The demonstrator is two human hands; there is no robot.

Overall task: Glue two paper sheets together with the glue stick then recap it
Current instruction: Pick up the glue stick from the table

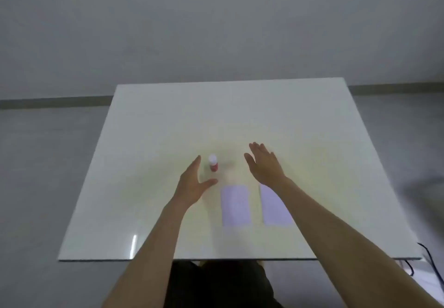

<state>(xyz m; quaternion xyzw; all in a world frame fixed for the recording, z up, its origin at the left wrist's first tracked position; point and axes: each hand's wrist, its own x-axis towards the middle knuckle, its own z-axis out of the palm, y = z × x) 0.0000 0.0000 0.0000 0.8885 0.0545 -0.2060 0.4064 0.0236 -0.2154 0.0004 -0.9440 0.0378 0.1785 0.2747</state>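
Upright and capped white, a red glue stick point(213, 162) stands just beyond the spread, empty left hand point(193, 186); two pale paper sheets point(235, 205) lie beneath the splayed, empty right hand point(264, 166).

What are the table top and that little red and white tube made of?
The table top looks like a glossy white laminate or coated board: light glints off it near the front edge. The glue stick seems plastic, red body with a white cap, though it is too blurred to be sure.
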